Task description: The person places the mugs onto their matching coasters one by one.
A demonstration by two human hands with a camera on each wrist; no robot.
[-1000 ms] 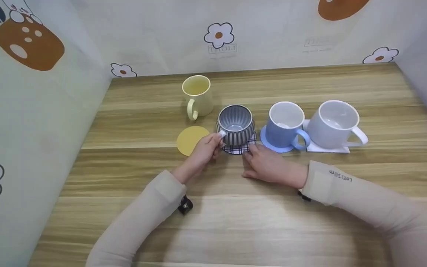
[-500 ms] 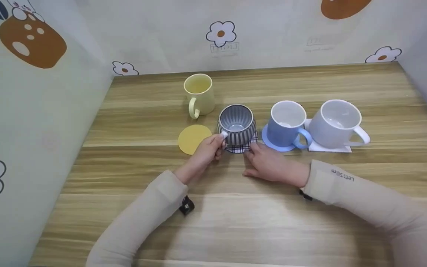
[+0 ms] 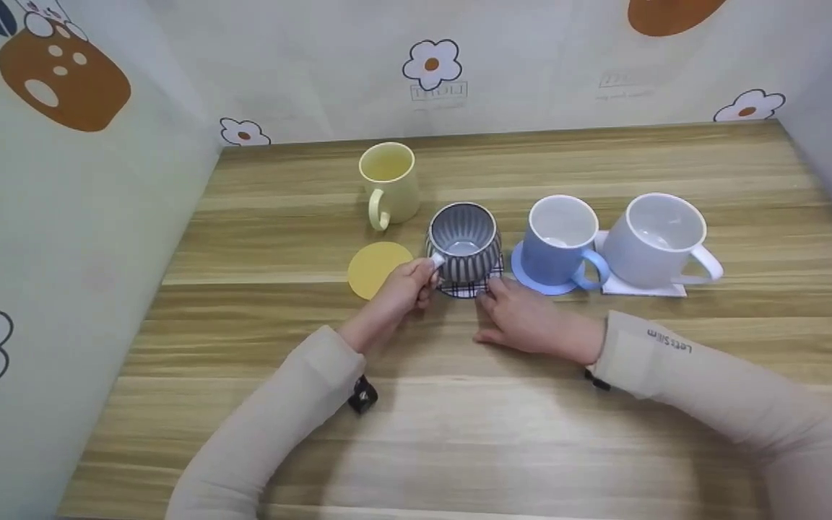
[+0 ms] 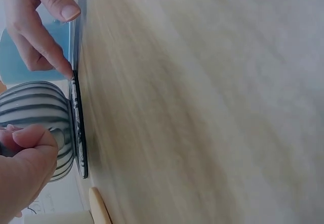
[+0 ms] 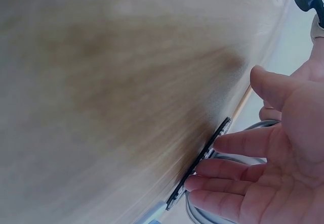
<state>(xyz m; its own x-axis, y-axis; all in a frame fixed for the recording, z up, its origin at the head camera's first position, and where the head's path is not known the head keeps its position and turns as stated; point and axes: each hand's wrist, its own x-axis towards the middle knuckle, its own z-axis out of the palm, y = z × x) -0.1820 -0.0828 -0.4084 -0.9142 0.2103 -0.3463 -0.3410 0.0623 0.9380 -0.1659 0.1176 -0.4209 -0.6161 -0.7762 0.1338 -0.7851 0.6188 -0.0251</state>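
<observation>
left grip (image 3: 406,285) holds striped mug (image 3: 469,266) by its handle (image 3: 437,260); right grip (image 3: 521,315), fingers (image 5: 243,145) straight, touches the checked coaster (image 3: 465,290).

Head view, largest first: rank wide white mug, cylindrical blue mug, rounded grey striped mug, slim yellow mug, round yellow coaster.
Wide white mug
Cylindrical blue mug
Rounded grey striped mug and slim yellow mug: too close to rank
Round yellow coaster, partly covered

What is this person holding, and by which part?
The left hand holds the striped gray mug by its handle; the right hand only touches the checkered coaster beneath it.
</observation>
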